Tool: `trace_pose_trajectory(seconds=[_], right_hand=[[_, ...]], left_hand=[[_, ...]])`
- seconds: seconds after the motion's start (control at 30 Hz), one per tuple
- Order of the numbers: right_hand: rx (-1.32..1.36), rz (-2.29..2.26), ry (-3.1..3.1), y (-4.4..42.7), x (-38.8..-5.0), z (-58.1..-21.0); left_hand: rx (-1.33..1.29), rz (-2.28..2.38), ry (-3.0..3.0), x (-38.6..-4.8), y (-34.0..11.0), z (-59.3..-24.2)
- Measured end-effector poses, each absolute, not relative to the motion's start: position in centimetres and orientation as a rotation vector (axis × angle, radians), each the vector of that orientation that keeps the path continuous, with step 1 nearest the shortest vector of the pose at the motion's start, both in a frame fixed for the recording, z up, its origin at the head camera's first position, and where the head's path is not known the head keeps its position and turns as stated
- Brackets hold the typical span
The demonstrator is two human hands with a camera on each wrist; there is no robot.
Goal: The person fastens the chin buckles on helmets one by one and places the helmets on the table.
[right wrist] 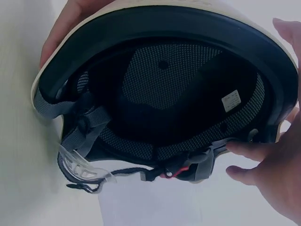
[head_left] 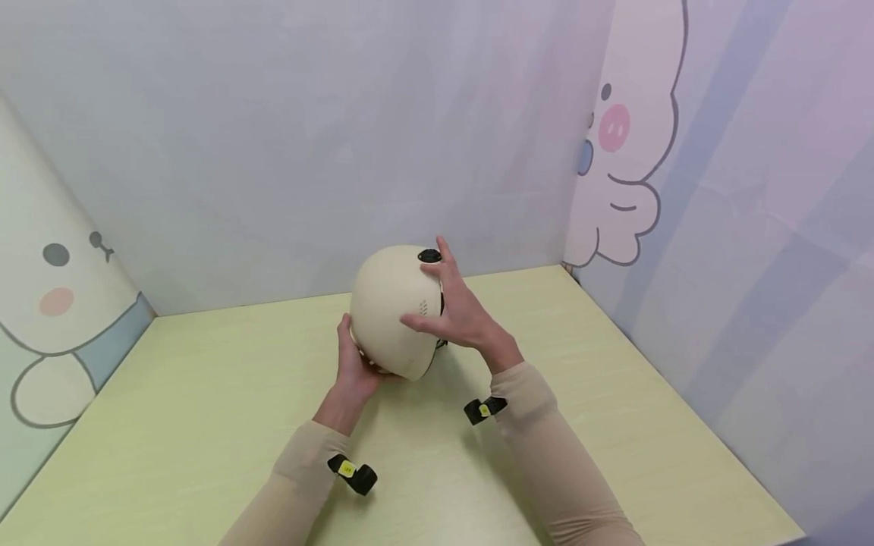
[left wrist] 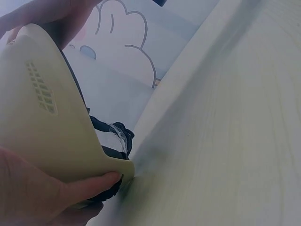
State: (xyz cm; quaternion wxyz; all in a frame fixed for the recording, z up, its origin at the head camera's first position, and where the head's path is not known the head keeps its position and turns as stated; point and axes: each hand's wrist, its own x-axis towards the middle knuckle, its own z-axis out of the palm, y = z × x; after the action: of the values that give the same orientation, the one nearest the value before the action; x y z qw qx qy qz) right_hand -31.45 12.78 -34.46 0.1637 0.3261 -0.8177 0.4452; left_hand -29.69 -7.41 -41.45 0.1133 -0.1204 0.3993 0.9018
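A cream helmet (head_left: 392,311) is tilted on its side, its dark padded inside (right wrist: 155,94) facing the right wrist camera. My left hand (head_left: 355,371) grips the lower left of the shell, fingers curled at the edge in the left wrist view. My right hand (head_left: 464,307) is spread over the right side, thumb against the shell near the small vent holes (head_left: 423,308). Its fingertips come near a grey strap (right wrist: 204,162) at the rim. A black oval vent (head_left: 429,256) lies by the index finger. Whether the helmet touches the table is unclear.
The pale wooden table (head_left: 225,425) meets a plain curtain (head_left: 307,152) behind. Printed cartoon figures mark the side curtains, including a white one (head_left: 635,152) at right. A chin strap with a clear plastic piece (right wrist: 84,167) hangs from the helmet.
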Motion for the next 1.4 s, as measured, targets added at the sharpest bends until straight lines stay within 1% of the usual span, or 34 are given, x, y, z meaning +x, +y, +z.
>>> trace_pose_trajectory(seconds=[0.47,0.7,0.97,1.4], right_hand=[[0.922,1.189,-2.34,13.0,-31.5,-34.4],[0.909,1.193,-2.349,13.1,-31.5,-34.6],[0.916,1.209,-2.362,13.1,-31.6,-34.9],[0.749,1.382,-2.432,13.0,-31.5,-34.5]], left_hand=[[-0.37,2.58,1.351,-29.4,-7.9,-41.1],[-0.333,2.568,1.4,-29.7,-7.9,-41.1],[-0.365,2.56,1.496,-29.3,-8.0,-40.6],[-0.435,2.512,1.636,-29.3,-8.5,-40.0]])
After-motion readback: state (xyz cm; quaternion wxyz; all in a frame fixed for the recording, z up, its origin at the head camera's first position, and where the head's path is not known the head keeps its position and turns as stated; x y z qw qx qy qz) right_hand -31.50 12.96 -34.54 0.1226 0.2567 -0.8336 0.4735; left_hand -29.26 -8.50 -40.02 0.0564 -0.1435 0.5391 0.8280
